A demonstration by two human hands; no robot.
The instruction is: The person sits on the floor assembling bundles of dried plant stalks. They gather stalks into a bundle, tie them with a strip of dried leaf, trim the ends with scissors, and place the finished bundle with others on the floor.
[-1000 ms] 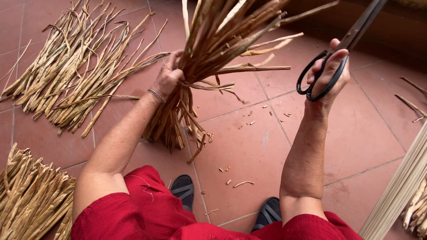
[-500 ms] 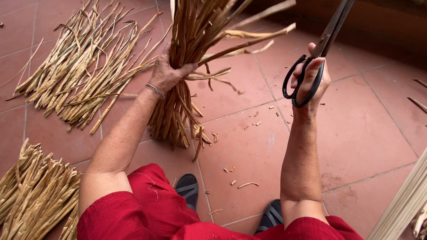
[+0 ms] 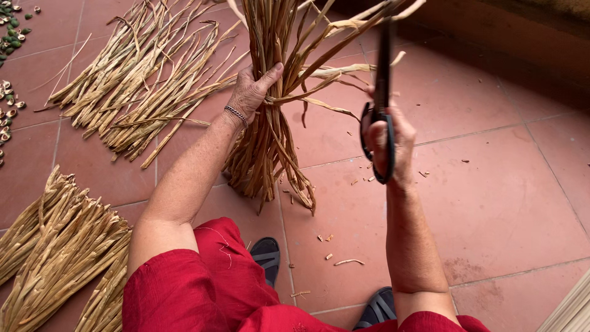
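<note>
Already two piles of dried stalks lie at upper left; the left hand grips an upright bundle at center, the right hand clasps black scissors, uncut ends remaining.

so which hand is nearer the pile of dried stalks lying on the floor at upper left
Left. The left hand, gripping the upright bundle, sits just right of the floor pile; the right hand, holding black scissors, is farther right.

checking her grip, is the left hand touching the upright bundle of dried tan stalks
Touching. The head view shows the left hand wrapped around the upright bundle of dried tan stalks, thumb pressed across its front.
</note>
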